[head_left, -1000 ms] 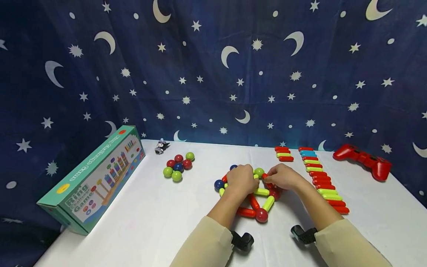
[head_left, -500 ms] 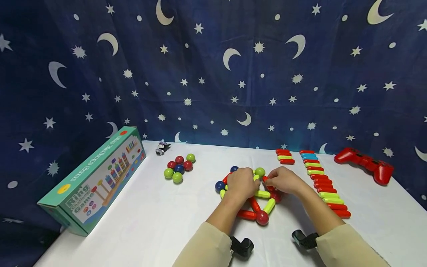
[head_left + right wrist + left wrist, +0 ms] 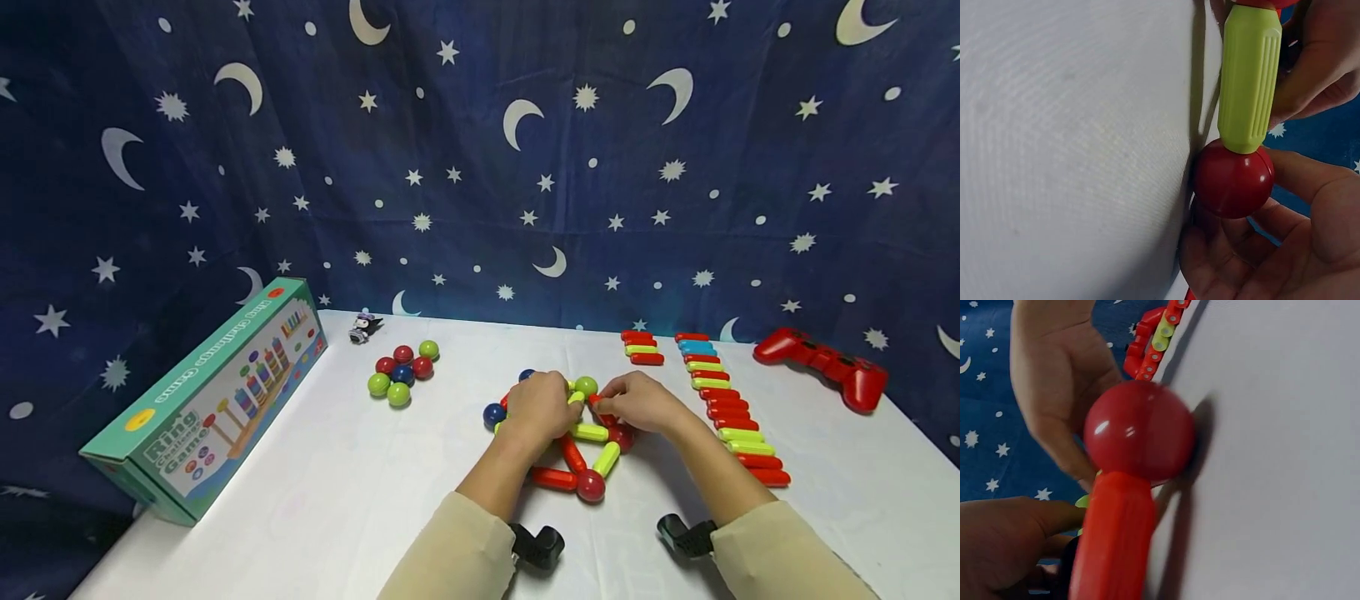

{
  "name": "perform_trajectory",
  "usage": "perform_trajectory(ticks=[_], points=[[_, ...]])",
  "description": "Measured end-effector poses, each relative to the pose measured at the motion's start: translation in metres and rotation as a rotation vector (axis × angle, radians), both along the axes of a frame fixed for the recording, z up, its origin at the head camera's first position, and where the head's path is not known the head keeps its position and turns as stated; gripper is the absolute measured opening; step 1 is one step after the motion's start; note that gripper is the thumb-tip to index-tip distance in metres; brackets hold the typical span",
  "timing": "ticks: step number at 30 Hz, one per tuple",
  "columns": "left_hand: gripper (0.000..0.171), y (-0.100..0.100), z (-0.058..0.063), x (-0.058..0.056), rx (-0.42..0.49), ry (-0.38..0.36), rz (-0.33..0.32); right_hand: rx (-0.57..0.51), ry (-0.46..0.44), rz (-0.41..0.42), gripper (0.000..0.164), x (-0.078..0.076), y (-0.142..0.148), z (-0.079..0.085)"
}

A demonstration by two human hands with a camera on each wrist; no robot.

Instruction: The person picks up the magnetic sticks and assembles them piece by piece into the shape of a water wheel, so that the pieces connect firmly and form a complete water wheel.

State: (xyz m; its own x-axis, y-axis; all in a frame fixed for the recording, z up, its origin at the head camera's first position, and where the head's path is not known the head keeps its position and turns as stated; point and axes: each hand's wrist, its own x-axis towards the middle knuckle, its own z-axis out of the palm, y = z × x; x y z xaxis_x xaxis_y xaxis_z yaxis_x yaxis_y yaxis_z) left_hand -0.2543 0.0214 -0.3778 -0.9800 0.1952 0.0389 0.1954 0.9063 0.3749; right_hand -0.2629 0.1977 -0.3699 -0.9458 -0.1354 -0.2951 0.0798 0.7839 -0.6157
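Note:
A structure of magnetic sticks and balls lies on the table, a red ball [image 3: 591,486] at its near corner and a dark blue ball [image 3: 493,416] on its left. My left hand [image 3: 536,408] reaches over it with curled fingers gripping its middle, which the hand largely hides. At the right side, my right hand [image 3: 637,402] pinches a red stick [image 3: 604,419] beside another red ball [image 3: 621,436]. The right wrist view has that hand's fingers behind a red ball [image 3: 1234,181] joined to a lime stick [image 3: 1249,81]. Close up in the left wrist view is a red stick [image 3: 1116,537].
Loose red, lime and blue balls [image 3: 402,374] cluster at the left. Two columns of loose sticks [image 3: 726,403] line the right, near a red game controller [image 3: 821,367]. A green game box [image 3: 217,400] and a small figurine [image 3: 364,328] stand farther left, before a starry curtain [image 3: 480,167].
Both hands keep their places on the structure, with the right still pinching the red stick. The head view shifts slightly.

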Motion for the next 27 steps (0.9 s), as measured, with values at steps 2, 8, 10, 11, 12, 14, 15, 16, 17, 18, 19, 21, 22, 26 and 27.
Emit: perform_trajectory(ticks=[2,8,10,11,12,14,15,16,17,18,19,21,22,26,27], points=[[0.02,-0.006,0.005,-0.001,0.014,-0.01,-0.008,0.015,0.018,0.002,0.036,0.0,0.0,0.001],[0.028,-0.024,0.019,-0.007,-0.115,-0.079,-0.145,0.049,0.06,0.001,0.038,-0.001,-0.001,0.003],[0.032,-0.027,0.021,-0.009,-0.177,-0.09,-0.211,0.05,0.058,0.001,0.037,-0.001,-0.002,0.002],[0.032,-0.028,0.022,-0.009,-0.205,-0.089,-0.24,0.051,0.058,0.002,0.037,-0.001,-0.002,0.002],[0.03,-0.028,0.022,-0.01,-0.231,-0.083,-0.264,0.051,0.057,0.002,0.037,-0.001,-0.002,0.002],[0.026,-0.028,0.023,-0.012,-0.274,-0.077,-0.292,0.05,0.053,0.004,0.037,0.0,-0.002,0.001],[0.022,-0.027,0.023,-0.013,-0.298,-0.069,-0.304,0.05,0.052,0.005,0.037,0.0,-0.003,0.001],[0.018,-0.027,0.024,-0.013,-0.318,-0.065,-0.312,0.05,0.049,0.005,0.037,0.0,-0.003,0.0],[0.016,-0.027,0.025,-0.014,-0.336,-0.059,-0.319,0.053,0.049,0.007,0.038,0.0,-0.003,0.0],[0.015,-0.027,0.025,-0.015,-0.351,-0.05,-0.325,0.054,0.047,0.009,0.038,0.0,-0.003,0.0],[0.015,-0.027,0.026,-0.015,-0.363,-0.044,-0.331,0.056,0.046,0.01,0.038,0.0,-0.003,-0.001],[0.015,-0.028,0.026,-0.016,-0.381,-0.033,-0.344,0.056,0.044,0.01,0.037,0.001,-0.003,-0.001],[0.016,-0.028,0.027,-0.016,-0.382,-0.03,-0.35,0.056,0.045,0.01,0.037,0.001,-0.003,-0.001],[0.021,-0.03,0.025,-0.017,-0.383,-0.022,-0.37,0.054,0.046,0.009,0.036,0.002,-0.003,-0.002],[0.022,-0.031,0.024,-0.018,-0.379,-0.019,-0.377,0.054,0.047,0.007,0.036,0.002,-0.003,-0.002]])
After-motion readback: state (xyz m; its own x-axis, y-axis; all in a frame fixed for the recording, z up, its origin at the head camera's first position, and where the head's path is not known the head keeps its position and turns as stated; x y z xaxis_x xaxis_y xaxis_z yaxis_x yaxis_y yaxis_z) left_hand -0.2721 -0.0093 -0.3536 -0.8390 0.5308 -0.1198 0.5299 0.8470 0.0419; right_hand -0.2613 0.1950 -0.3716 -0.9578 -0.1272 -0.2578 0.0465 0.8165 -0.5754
